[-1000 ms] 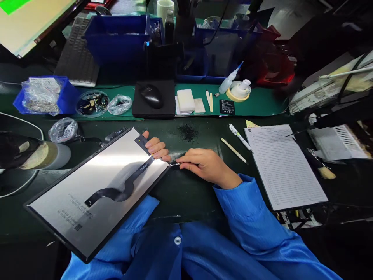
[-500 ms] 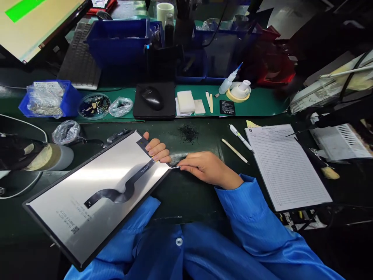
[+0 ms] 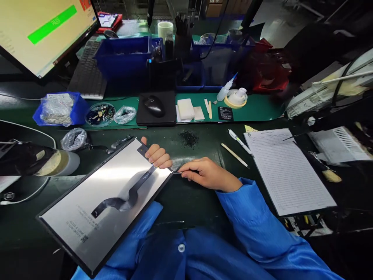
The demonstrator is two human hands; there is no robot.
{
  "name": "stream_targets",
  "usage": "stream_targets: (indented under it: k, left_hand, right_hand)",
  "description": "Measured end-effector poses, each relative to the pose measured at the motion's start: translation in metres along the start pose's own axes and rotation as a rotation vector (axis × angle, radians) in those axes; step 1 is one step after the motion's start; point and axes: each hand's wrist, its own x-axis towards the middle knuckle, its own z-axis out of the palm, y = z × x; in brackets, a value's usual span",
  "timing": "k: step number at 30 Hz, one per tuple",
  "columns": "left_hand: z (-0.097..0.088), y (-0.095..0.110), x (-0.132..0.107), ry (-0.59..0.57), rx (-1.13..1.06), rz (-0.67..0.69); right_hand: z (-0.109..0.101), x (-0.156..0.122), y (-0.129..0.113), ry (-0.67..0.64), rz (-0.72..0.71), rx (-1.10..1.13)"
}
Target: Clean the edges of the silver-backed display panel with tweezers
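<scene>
While the left hand (image 3: pixel 159 156) clamps the panel (image 3: pixel 116 182) in its fingers, the right hand (image 3: pixel 204 173) pinches a tool (image 3: pixel 177 172) just beside them. Scraps (image 3: pixel 189 139) lie beyond both.

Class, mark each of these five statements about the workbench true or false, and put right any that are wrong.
1. The left hand grips one end of the silver-backed panel. True.
2. The right hand is holding nothing. False: it pinches a slim metal tool at the panel's corner.
3. The black mouse rests on a black pad. True.
4. The bar on the monitor is red. False: it is green and reads PASS.
5. The dark shreds lie on the lined form. False: they lie on the bench.
</scene>
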Motion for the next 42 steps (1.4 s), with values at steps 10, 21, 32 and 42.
stream_targets:
  k: [10, 21, 32, 42]
  left_hand:
    - [-0.019, -0.004, 0.018, 0.033, -0.033, 0.097]
    - [-0.013, 0.005, 0.011, -0.228, -0.073, 0.098]
    - [-0.002, 0.012, 0.000, -0.202, -0.010, 0.115]
    - [-0.011, 0.009, 0.011, -0.213, 0.001, 0.231]
  right_hand:
    - [0.003, 0.001, 0.003, 0.047, -0.052, 0.029]
    - [0.001, 0.001, -0.001, 0.035, -0.085, 0.011]
    - [0.007, 0.001, -0.006, 0.068, -0.021, 0.092]
    - [0.019, 0.002, -0.004, 0.216, -0.136, -0.107]
